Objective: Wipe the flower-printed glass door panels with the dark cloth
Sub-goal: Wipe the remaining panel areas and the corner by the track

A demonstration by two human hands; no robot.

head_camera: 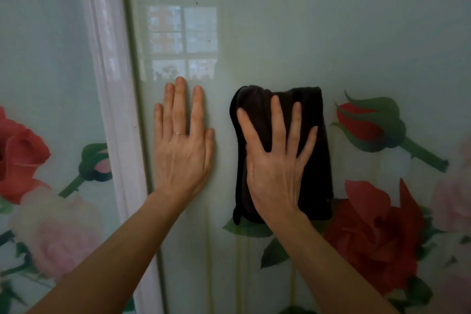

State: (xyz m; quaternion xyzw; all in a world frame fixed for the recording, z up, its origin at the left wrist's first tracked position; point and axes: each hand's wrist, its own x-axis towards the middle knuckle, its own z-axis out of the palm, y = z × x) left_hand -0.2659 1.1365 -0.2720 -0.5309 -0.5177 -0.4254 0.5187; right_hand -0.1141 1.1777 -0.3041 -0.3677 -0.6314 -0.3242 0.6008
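A pale green glass door panel (pixel 318 33) printed with red roses fills the right of the view. The dark cloth (pixel 318 160), folded into a tall strip, lies flat against this panel. My right hand (pixel 275 160) presses on the cloth with its fingers spread and straight. To its left, my left hand (pixel 182 145) rests flat on the bare glass, fingers straight and together, a ring on one finger. A second flower-printed panel (pixel 43 58) stands at the left.
A glossy white vertical frame strip (pixel 112 109) separates the two panels. A window is reflected in the glass (pixel 182 41) above my left hand. Printed red roses (pixel 372 237) and a rosebud (pixel 369 122) lie right of the cloth.
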